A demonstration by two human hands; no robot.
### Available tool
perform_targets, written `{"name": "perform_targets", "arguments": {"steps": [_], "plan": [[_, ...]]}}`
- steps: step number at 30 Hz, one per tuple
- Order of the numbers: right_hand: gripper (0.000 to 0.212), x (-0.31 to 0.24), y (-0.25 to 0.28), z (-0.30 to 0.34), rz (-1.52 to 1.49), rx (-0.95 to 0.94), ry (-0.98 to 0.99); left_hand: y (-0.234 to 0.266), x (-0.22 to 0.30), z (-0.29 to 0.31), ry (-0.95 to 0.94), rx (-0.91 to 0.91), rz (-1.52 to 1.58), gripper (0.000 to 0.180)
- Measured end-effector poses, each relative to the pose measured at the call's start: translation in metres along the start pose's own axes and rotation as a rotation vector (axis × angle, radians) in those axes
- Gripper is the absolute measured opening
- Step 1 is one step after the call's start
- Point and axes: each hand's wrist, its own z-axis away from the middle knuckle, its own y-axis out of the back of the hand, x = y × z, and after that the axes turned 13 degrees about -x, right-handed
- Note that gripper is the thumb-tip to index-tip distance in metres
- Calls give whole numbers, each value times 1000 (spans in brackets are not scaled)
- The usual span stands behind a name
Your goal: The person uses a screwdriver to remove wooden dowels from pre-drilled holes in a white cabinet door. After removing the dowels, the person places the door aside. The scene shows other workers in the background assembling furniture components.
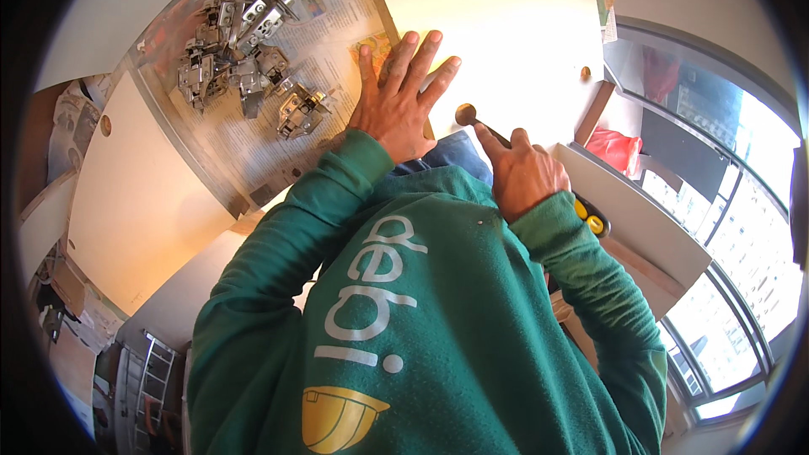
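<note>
My left hand [400,101] lies with spread fingers on the near left corner of a pale panel [506,17], across its edge. My right hand [527,173] is closed on a slim dark-shafted tool [497,136], index finger stretched along it. The tool's tip reaches the round hinge hole [465,115] near the panel's front edge. Behind that wrist show yellow-and-black ends [593,221]; the grip hides whether they belong to the same tool. Left of my left hand, several metal cabinet hinges [240,50] are heaped on a newspaper-covered board [329,59].
Another pale panel [135,194] with a round hole stands at the left. A second hole [586,73] is near the panel's right edge. At the right are a long board [640,211], a red bag [615,149] and a window [742,244]. A ladder [156,371] is at the lower left.
</note>
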Motion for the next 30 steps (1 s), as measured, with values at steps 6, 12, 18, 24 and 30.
{"name": "perform_targets", "arguments": {"steps": [6,12,18,24,30], "plan": [[42,5,-3,-5,48,68,16,2,-1,-1,5,-4,-27,128],[44,16,0,-8,153,117,52,1,1,1,5,3,-38,127],[44,24,2,-9,207,159,119,-1,3,3,15,39,-1,127],[33,33,5,-16,384,226,195,-2,12,6,68,62,16,123],[29,61,5,-36,590,394,409,-13,32,10,186,217,-18,117]]}}
